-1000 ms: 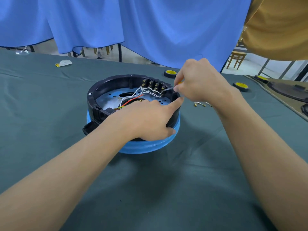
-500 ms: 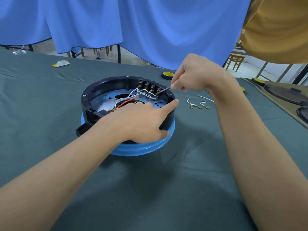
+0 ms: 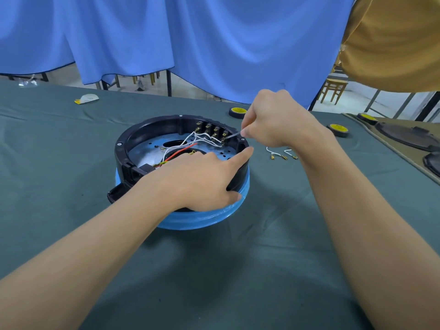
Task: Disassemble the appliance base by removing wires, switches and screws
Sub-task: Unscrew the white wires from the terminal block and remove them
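On the far left of the green table cloth (image 3: pixel 59 163) a small white scrap (image 3: pixel 87 98) is lying well apart from the work. The appliance base (image 3: pixel 181 172), a black ring seated on a blue rim, is sitting at the middle of the table with its open side facing up.

The left hand (image 3: pixel 200 179) is pressing down on the near right part of the ring, palm flat, forefinger stretching toward the right edge and thumb bearing against the outer wall; it is bracing the base rather than gripping anything. Just beyond its knuckles, white wires (image 3: pixel 204 139) and a red wire (image 3: pixel 183 151) are running from the centre opening to the switches (image 3: pixel 212 131), a row of four with brass terminals lining the far right inner wall.

The right hand (image 3: pixel 273 120) is curling closed around a thin metal tool (image 3: pixel 232 136), whose handle is hidden in the fist. The shaft is pointing leftward and slightly down, and its tip is meeting the rightmost switch. So the target is lying directly left of the grip, along the tool's long axis, and the right hand is the nearer of the two. I judge the coming move to be a push or pry along that line.

To the right of the base, loose white wires (image 3: pixel 281 153) with brass ends are lying on the cloth, and black-and-yellow wheels (image 3: pixel 338 129) are sitting farther off.
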`<state>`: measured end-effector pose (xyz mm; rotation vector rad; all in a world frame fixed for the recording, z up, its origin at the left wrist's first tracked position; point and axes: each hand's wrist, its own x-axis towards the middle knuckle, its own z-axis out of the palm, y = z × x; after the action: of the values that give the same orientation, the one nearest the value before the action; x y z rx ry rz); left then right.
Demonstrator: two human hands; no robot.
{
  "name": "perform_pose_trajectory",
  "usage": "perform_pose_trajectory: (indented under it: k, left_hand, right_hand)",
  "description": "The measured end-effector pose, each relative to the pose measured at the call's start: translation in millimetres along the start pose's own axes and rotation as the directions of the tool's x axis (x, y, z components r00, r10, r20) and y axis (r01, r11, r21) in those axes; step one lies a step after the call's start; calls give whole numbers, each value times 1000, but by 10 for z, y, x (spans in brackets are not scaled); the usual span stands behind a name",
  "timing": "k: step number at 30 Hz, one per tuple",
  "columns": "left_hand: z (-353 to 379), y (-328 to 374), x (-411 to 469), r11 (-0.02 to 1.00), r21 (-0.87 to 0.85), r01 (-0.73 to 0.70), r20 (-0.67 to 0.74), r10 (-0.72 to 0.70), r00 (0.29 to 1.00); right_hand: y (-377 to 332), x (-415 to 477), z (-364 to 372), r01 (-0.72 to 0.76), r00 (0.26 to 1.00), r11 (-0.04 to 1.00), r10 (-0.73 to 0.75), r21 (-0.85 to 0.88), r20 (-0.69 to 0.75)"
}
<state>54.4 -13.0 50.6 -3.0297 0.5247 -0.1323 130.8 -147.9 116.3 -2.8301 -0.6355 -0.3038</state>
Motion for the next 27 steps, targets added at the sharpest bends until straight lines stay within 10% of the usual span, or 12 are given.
perform_pose_trajectory:
  k: [27]
  left_hand:
    - [-1, -2, 5, 1000, -8, -4, -16, 4, 1000]
  right_hand:
    - [21, -32, 47, 77, 996, 996, -80, -55, -46]
